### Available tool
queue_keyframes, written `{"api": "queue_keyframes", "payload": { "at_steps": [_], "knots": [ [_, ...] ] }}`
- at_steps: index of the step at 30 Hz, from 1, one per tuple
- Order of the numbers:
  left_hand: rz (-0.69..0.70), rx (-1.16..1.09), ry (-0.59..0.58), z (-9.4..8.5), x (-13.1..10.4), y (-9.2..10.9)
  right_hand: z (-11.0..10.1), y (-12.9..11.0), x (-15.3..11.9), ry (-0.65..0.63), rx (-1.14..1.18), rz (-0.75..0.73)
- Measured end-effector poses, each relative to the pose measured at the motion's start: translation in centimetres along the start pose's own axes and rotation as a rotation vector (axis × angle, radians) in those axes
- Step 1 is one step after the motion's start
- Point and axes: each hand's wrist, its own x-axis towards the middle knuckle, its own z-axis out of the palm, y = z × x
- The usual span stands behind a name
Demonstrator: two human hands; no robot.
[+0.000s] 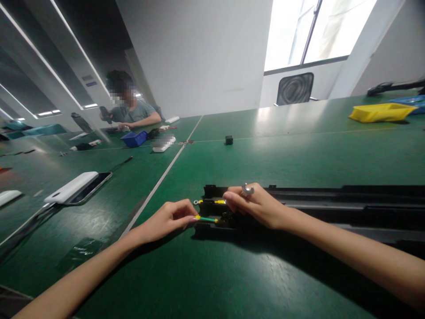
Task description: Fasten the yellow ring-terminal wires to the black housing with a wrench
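Note:
My left hand pinches the yellow end of a thin green wire, whose other end reaches into the left end of a long black channel-shaped housing. My right hand is closed over that same end of the housing. A silver open-ended wrench head sticks up out of its curled fingers; the rest of the wrench is hidden in the hand. Just left of the right fingertips lies a yellow lead with a metal ring terminal. Small dark parts under the right hand are too shadowed to tell.
On the green table a phone and a white power bank lie to the left. A small black cube stands beyond the housing. Farther off are a yellow bin, a blue bin and a seated person.

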Motion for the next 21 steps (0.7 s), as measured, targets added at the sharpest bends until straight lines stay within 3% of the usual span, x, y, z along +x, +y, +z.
{"api": "queue_keyframes", "payload": {
  "at_steps": [21],
  "knots": [
    [0.005,-0.053,-0.003,0.02,0.03,0.09,0.00,0.01,-0.07,-0.005,0.018,0.007]
  ]
}}
